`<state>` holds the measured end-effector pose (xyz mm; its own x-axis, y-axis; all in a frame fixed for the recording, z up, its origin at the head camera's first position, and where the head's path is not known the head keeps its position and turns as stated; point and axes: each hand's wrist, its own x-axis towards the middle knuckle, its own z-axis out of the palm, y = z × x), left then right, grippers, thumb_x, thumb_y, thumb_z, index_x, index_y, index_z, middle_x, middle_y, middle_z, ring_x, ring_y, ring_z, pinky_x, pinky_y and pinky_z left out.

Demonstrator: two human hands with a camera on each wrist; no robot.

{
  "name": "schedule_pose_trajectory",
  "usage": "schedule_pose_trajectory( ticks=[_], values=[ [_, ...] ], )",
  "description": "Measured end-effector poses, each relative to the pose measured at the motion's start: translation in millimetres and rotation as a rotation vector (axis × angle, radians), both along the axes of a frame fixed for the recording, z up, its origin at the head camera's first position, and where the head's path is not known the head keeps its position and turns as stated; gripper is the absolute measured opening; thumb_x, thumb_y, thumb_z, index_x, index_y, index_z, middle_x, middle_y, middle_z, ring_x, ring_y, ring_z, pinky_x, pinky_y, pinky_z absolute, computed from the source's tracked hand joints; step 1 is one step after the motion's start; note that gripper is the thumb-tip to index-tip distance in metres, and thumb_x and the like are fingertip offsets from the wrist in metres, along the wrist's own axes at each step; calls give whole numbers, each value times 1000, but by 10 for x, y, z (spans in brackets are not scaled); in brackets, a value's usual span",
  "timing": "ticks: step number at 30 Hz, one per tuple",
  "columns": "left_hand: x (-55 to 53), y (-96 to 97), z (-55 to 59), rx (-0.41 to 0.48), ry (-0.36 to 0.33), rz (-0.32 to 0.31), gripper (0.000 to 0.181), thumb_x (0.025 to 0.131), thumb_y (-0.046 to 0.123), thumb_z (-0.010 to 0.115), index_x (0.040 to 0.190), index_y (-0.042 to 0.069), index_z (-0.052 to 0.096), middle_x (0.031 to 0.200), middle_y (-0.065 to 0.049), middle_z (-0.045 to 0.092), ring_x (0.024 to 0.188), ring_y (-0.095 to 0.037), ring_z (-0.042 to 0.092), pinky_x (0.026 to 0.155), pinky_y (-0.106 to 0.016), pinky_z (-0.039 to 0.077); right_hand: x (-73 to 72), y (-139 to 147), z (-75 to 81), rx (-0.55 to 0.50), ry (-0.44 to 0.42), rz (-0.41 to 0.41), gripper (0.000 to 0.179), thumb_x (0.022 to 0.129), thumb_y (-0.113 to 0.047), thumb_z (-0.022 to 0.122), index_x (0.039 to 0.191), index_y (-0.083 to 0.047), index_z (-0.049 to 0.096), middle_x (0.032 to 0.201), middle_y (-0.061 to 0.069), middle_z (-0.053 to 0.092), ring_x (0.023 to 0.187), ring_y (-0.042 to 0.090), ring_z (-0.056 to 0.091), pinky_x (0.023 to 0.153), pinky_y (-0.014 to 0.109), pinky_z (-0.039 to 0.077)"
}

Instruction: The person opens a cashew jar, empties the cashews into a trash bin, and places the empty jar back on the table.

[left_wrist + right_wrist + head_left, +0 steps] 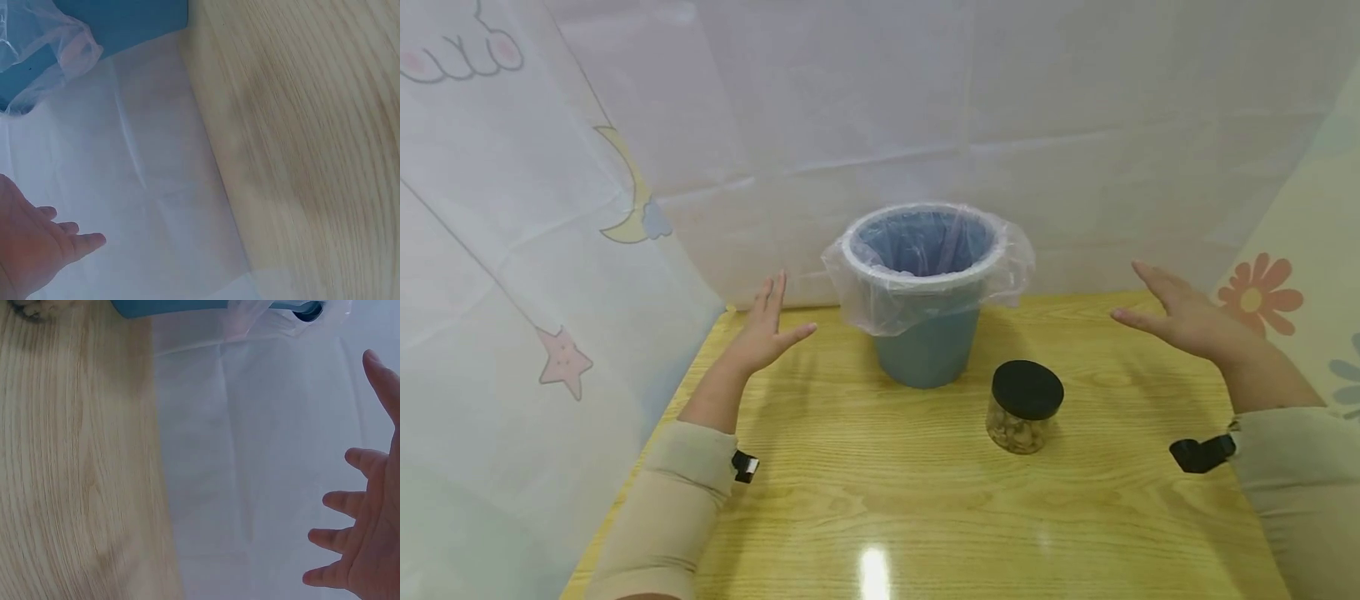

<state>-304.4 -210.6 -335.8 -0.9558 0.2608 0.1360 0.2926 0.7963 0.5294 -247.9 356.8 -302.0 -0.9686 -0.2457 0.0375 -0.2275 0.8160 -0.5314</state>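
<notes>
A blue trash can (925, 346) stands upright at the back of the wooden table, its white rim lined with a clear plastic bag (880, 308) that hangs over the outside. In front of it and to the right is a clear jar (1017, 429) with a black lid (1027, 389), holding pale brown pieces. My left hand (762, 333) is held above the table left of the can, fingers extended and touching nothing. On the other side, my right hand (1187, 317) hovers with its fingers spread, apart from both jar and can. Both wrist views show the hands holding nothing.
Behind the wooden table (865, 492) hangs a pale sheet (850, 100), close to the can's back. Printed sheets with a moon, a star (564, 362) and a flower (1259, 293) flank both sides. A black wrist device (1202, 454) is on the right sleeve.
</notes>
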Motion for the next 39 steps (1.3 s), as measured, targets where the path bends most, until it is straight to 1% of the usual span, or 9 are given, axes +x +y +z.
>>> schedule_pose_trajectory(
  ticks=[6,11,16,20,22,24,27,31,39],
  values=[
    [37,47,16,144,61,-43,94,84,52,57,144,35,-14,153,-1,-6,139,-28,-6,107,-56,8,15,-5,-4,-71,-39,30,77,94,-38,49,146,-28,-6,151,16,-10,134,44,-9,93,70,9],
    [66,97,39,298,111,-64,90,84,42,64,148,29,2,152,-3,8,137,-30,14,104,-53,23,22,-8,-1,-61,-60,38,72,94,-38,48,147,-31,-1,151,18,-4,132,50,2,89,69,18],
    [181,182,155,427,94,-82,76,85,27,66,146,16,21,148,-9,20,134,-32,23,102,-51,30,57,-30,15,-100,-91,54,66,95,-36,46,147,-32,4,151,16,5,129,49,17,85,64,28],
    [328,275,275,464,66,-100,70,87,20,64,144,8,26,146,-15,24,132,-35,25,102,-51,30,100,-59,21,-125,-79,65,62,96,-34,45,147,-34,9,148,16,17,127,41,25,86,60,31],
    [368,301,294,471,51,-105,70,87,21,63,144,7,25,146,-15,24,132,-34,25,102,-50,30,118,-78,19,-127,-56,69,60,96,-32,45,146,-34,13,146,14,25,126,24,32,86,58,32],
    [322,291,232,478,50,-112,71,87,24,64,144,10,25,147,-11,25,132,-31,26,102,-49,31,130,-99,11,-124,-22,77,57,97,-30,45,146,-31,18,141,5,33,118,6,38,86,55,34],
    [317,302,212,495,41,-125,72,86,25,64,144,11,24,146,-10,27,132,-30,27,102,-50,30,138,-114,-14,-142,19,101,53,97,-24,46,145,-26,25,131,-11,41,104,-13,39,87,34,40],
    [407,347,277,509,33,-136,70,87,20,63,144,8,24,145,-12,28,132,-31,28,102,-48,31,145,-113,-43,-190,37,131,50,96,-18,47,143,-19,31,123,-20,45,104,-13,43,76,8,37],
    [438,371,266,599,39,-174,68,87,10,61,143,6,23,144,-13,29,131,-31,29,102,-51,30,152,-149,-53,-234,37,165,47,96,-15,47,142,-18,35,124,-16,50,108,-5,47,78,8,38]
  ],
)
